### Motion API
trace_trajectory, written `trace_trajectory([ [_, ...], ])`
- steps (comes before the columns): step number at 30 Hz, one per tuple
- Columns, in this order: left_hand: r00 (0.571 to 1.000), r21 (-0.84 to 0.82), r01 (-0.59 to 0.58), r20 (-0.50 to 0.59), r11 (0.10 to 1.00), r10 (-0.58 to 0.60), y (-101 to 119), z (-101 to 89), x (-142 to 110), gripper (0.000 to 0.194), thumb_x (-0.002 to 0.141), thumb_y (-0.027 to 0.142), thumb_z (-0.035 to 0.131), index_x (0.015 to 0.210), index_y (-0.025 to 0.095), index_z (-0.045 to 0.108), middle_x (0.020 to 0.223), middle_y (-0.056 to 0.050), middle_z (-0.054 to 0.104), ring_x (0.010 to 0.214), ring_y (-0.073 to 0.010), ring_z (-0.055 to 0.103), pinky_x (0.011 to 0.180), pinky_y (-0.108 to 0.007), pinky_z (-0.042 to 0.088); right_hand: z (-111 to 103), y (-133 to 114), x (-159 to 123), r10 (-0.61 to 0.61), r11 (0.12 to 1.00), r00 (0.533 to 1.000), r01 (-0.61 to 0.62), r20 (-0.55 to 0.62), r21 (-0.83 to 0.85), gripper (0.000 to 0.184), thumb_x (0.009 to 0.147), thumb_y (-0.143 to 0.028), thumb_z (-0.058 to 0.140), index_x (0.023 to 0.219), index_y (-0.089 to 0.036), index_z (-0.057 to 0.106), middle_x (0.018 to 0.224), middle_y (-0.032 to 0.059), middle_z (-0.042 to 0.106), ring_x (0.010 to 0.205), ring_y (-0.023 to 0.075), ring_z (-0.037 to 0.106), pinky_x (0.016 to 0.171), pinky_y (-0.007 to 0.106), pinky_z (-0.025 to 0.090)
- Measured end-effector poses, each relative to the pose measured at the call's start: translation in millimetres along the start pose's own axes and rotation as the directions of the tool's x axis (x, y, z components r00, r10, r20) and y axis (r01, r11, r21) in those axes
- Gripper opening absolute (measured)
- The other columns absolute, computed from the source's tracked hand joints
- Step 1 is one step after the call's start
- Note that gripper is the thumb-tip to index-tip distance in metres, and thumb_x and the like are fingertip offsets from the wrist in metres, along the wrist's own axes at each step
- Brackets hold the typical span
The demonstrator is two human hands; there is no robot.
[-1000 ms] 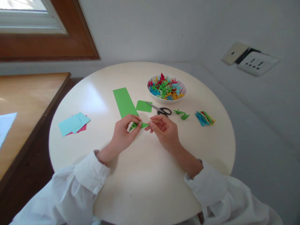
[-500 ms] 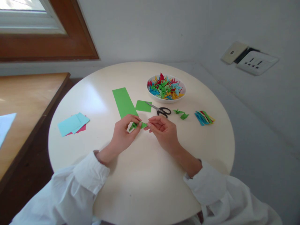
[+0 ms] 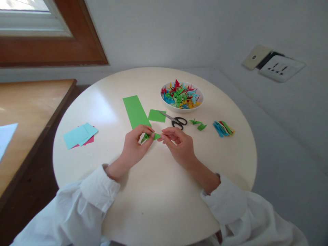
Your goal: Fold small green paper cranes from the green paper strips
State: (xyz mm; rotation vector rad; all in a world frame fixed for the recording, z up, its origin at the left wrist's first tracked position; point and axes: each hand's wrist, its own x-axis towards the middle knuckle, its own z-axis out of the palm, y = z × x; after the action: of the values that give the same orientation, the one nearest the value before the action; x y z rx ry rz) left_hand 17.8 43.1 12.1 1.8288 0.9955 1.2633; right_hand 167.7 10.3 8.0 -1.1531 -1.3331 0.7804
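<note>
Between my hands is a small folded piece of green paper [image 3: 156, 136], its details partly covered by fingers. My left hand [image 3: 138, 143] pinches its left part between thumb and fingers. At the right tip, the thumb and forefinger of my right hand [image 3: 178, 143] are closed on the paper. Just beyond my left hand lies a long green paper strip [image 3: 135, 111]. A green paper square [image 3: 156, 115] sits to its right, with the scissors [image 3: 175, 120] resting blades over its edge. Two small green folded paper pieces [image 3: 201, 126] lie right of the scissors.
A white bowl [image 3: 182, 110] full of colourful folded paper cranes stands at the back of the round table [image 3: 159, 205]. Light blue and red paper sheets [image 3: 77, 136] lie at left. A bundle of coloured paper strips [image 3: 223, 129] is at right. A wall socket [image 3: 282, 68] is beyond.
My right thumb and fingers have shifted slightly along the tip of the green paper. My left hand keeps its hold, and the things on the table stay where they were.
</note>
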Motion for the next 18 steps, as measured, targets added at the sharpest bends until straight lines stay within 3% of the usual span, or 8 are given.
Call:
trace_trajectory([
  [18, 1.0, -0.047, 0.027, -0.002, 0.999, -0.027, 1.9, 1.7, 0.0, 0.006, 0.074, 0.021, 0.06, 0.072, 0.017, 0.056, 0.079, -0.004, 0.063, 0.077, -0.0152, 0.06, 0.068, -0.027, 0.046, 1.0, -0.4, 1.1, 0.014, 0.997, 1.0, -0.015, 0.024, 0.079, 0.01, 0.074, -0.024, 0.062, 0.079, -0.019, 0.055, 0.071, -0.0015, 0.062, 0.064, 0.0131, 0.066, 0.06, 0.024, 0.051],
])
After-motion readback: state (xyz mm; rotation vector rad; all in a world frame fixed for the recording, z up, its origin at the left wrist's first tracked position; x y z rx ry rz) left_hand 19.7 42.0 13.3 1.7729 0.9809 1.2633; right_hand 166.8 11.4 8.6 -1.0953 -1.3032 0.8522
